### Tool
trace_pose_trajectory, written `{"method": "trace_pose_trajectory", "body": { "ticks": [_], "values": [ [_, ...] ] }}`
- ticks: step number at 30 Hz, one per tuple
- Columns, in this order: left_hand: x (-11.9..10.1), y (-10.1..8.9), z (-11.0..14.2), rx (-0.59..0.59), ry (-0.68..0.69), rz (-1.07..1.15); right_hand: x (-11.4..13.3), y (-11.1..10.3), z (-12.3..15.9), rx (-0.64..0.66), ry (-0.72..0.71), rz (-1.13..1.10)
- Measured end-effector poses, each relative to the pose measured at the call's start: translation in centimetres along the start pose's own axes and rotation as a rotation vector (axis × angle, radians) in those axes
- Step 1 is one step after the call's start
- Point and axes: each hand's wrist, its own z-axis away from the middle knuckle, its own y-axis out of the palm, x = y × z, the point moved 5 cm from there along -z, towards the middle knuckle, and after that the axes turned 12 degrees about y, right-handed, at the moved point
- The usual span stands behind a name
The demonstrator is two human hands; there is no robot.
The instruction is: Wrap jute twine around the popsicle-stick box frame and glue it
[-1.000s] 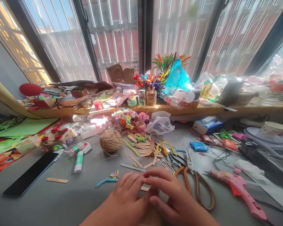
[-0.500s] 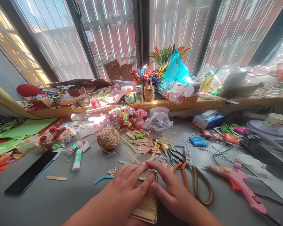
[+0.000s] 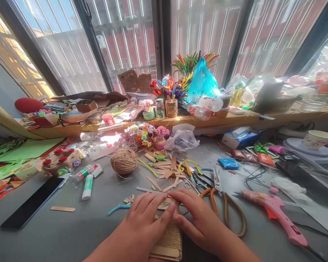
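Gray cluttered table [image 3: 93, 225], barred windows [image 3: 131, 40] behind. Left hand [image 3: 143, 222] holds twine-wrapped piece [image 3: 170, 237], front center, fingers close together; right hand [image 3: 203, 218] thumb and index slightly apart at its far-right edge, grip unclear. Paper cup [image 3: 318, 140] on scale [image 3: 321, 158], contents hidden; glass jar [image 3: 160, 110] on sill.

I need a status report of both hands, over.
Left hand, right hand: both on twine-wrapped piece. Grip closure unclear. Large scissors close beside right hand.
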Motion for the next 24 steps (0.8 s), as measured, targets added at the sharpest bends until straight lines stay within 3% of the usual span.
{"method": "trace_pose_trajectory", "body": {
  "ticks": [10,16,24],
  "values": [
    [-0.3,-0.3,0.2,0.063,-0.101,0.057,0.4,-0.9,-0.7,-0.017,-0.053,0.147],
    [0.7,0.3,1.1,0.069,-0.132,0.044,-0.2,-0.4,-0.2,-0.155,0.003,0.017],
    [0.4,0.8,0.6,0.102,-0.139,0.050,1.0,-0.2,-0.3,-0.180,-0.009,-0.085]
  ]
}}
